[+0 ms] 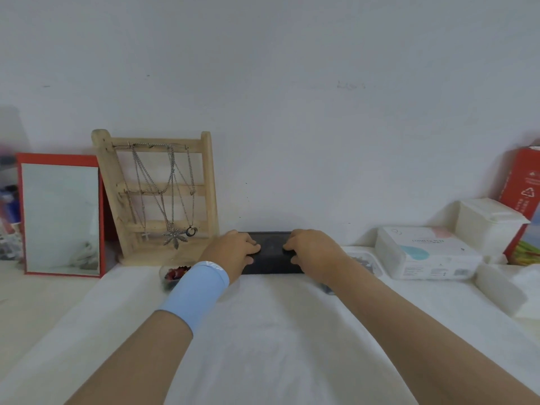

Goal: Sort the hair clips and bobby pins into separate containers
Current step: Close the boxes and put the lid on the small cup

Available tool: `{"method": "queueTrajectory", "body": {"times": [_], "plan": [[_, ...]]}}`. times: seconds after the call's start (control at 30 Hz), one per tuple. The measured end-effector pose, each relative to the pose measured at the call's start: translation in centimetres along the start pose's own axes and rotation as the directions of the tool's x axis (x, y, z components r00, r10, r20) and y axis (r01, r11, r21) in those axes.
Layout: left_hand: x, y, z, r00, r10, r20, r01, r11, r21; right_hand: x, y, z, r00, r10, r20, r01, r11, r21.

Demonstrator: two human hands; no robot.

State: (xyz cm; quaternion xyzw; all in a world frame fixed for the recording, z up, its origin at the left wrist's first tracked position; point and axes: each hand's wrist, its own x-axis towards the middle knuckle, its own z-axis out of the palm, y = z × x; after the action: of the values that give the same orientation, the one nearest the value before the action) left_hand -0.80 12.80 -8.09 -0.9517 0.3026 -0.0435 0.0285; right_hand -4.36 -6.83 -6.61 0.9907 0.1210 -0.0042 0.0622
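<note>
Both forearms stretch out over a white cloth (277,331) spread on the desk (17,302), the left one wearing a light blue wristband (198,290).

At far left a red-framed mirror (60,217) leans on the wall. Beside it a wooden jewellery stand (163,194) carries hung necklaces (172,200); both sit back out of the working space.

Just in front of the stand's base is a small clear bowl (175,274) of red pieces, possibly hair clips, though they are too small to tell.

The left hand (233,252) and right hand (314,252) sit on the two ends of a dark tray (271,255) pushed against the wall. Each grip is narrow: fingers curl onto the tray's top and the thumbs lie at its near edge. Holding both ends evenly suggests the tray is to be drawn level toward the cloth, so that loose contents do not slide. What it holds is hidden.

Right of the right wrist a clear tub (365,261) shows dark bits, perhaps bobby pins. Bowl and tub flank the tray, handy as the two sorting containers.

Further right are a pack of cotton pads (423,252), a white lidded box (488,223) and a red carton (523,185).
</note>
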Motion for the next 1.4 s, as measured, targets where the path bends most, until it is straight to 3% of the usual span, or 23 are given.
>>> {"method": "queueTrajectory", "body": {"times": [0.1, 0.17, 0.3, 0.37, 0.77, 0.93, 1.07, 1.17, 1.27, 1.33, 1.4], "plan": [[-0.3, 0.6, -0.1, 0.996, -0.067, -0.061, 0.063, 0.996, -0.057, -2.1, 1.2, 0.6, 0.988, 0.03, -0.155, 0.015, 0.96, 0.28], [-0.3, 1.4, -0.4, 0.991, -0.099, -0.093, 0.097, 0.995, -0.033, -3.9, 2.7, 0.2, 0.986, 0.081, -0.147, -0.016, 0.917, 0.4], [1.0, 3.7, -0.5, 0.994, -0.052, -0.099, 0.048, 0.998, -0.044, -7.2, 6.0, -1.0, 0.967, 0.17, 0.191, -0.218, 0.938, 0.268], [1.6, 4.8, -0.4, 0.999, -0.003, -0.045, 0.001, 0.999, -0.039, -8.1, 6.7, -1.2, 0.945, 0.176, 0.274, -0.242, 0.942, 0.231], [3.5, 3.1, -1.0, 0.999, -0.043, -0.017, 0.042, 0.999, -0.029, -3.8, 9.6, 0.4, 0.98, 0.182, 0.075, -0.197, 0.912, 0.359], [4.0, 2.7, -0.3, 0.997, -0.05, -0.066, 0.048, 0.998, -0.028, -2.3, 9.6, 1.2, 0.988, 0.15, -0.041, -0.13, 0.942, 0.31], [3.8, 2.9, 0.4, 0.995, -0.06, -0.084, 0.056, 0.997, -0.054, -2.5, 9.0, 1.3, 0.987, 0.148, -0.063, -0.143, 0.986, 0.081], [2.9, 2.7, 0.5, 0.988, -0.073, -0.133, 0.052, 0.987, -0.151, -2.7, 6.9, 0.8, 0.98, 0.168, -0.103, -0.169, 0.986, 0.0], [0.7, 1.1, 0.3, 0.954, -0.145, -0.261, 0.083, 0.968, -0.236, -2.9, 3.0, -0.7, 0.958, 0.12, -0.262, -0.127, 0.992, -0.009], [-1.2, -0.6, 0.4, 0.935, -0.231, -0.268, 0.149, 0.945, -0.292, -2.8, -0.4, -1.9, 0.952, 0.052, -0.302, -0.037, 0.998, 0.054], [-3.3, -2.3, 0.5, 0.912, -0.32, -0.257, 0.236, 0.921, -0.312, -2.5, -4.0, -2.6, 0.967, -0.025, -0.252, 0.071, 0.982, 0.177]]}}
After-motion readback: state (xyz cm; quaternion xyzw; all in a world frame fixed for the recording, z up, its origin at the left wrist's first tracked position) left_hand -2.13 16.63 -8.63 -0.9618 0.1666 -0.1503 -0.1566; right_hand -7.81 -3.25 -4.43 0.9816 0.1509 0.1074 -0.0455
